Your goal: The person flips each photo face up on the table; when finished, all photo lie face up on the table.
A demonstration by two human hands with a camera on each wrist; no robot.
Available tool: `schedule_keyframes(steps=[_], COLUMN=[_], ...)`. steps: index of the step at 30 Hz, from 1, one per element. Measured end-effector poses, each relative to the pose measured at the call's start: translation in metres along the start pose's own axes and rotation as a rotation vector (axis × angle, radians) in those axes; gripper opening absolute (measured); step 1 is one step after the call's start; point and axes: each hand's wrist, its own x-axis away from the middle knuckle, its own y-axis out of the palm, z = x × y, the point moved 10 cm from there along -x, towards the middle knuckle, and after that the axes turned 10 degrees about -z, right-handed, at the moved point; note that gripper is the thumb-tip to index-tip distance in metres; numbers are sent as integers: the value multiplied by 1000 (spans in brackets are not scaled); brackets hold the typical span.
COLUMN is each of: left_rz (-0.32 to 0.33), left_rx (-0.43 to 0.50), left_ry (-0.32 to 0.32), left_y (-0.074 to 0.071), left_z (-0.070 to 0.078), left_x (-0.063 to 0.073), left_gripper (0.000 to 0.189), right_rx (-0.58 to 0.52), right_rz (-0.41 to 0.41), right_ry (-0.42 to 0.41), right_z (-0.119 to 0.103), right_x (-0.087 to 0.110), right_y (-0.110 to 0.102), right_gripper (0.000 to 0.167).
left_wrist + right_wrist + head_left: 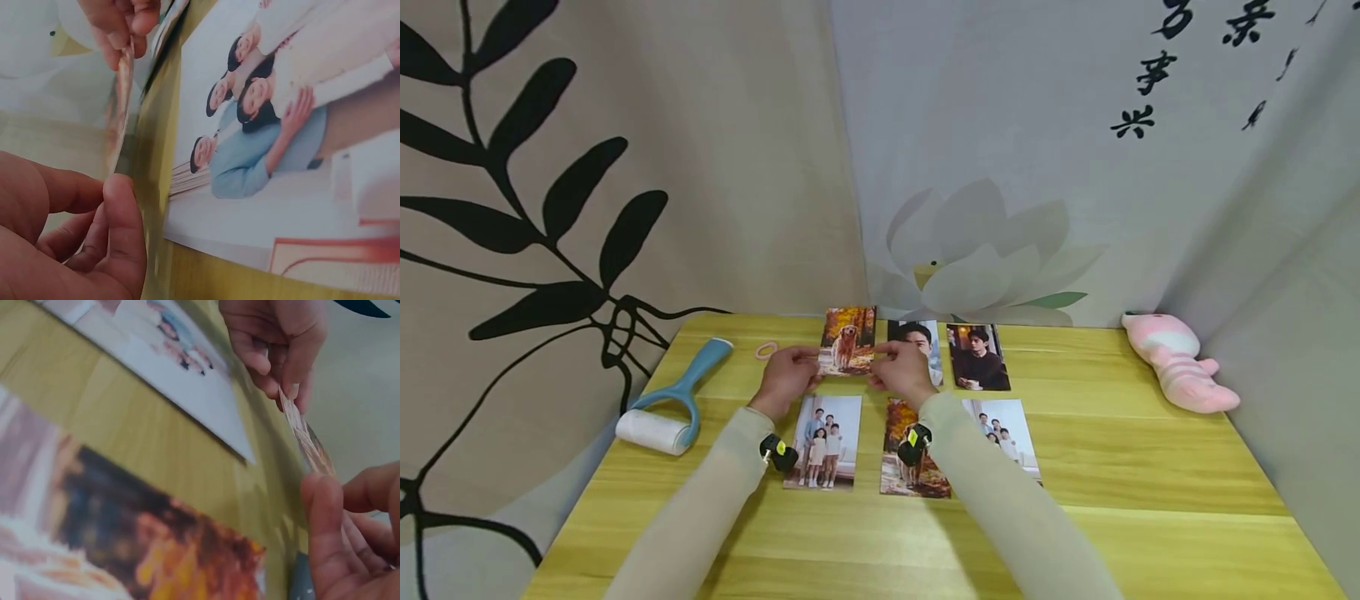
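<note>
Both hands hold a photo of a dog among autumn leaves point(846, 342), tilted up off the table at the back of the group. My left hand point(786, 380) pinches its left edge between thumb and fingers. On the opposite edge, my right hand point(906, 373) pinches it the same way. In the left wrist view the held photo point(122, 112) shows almost edge-on. Below the left hand lies a family photo point(824, 442). A second dog photo point(917, 483) lies partly under the right wrist. Behind the right hand is a portrait photo point(929, 333), partly covered.
A portrait of a person in dark clothes point(979, 358) lies at the back right, above another family photo point(1011, 425) partly hidden by the right sleeve. A blue lint roller point(688, 392) and small pink ring point(766, 351) are left. A pink plush toy point(1180, 362) sits far right.
</note>
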Motion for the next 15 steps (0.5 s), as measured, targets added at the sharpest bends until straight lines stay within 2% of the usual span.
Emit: schedule_keyframes(steps=[10, 15], left_rz=[32, 44], left_rx=[-207, -262], left_ry=[-53, -76], left_y=[-1, -2], left_z=[-5, -6], left_x=[-1, 0], left_gripper=[35, 34], right_rx=[214, 257], right_rz=[5, -16], right_ry=[37, 49], right_z=[7, 6], right_x=[-1, -3], right_y=[2, 6], right_gripper=[35, 35])
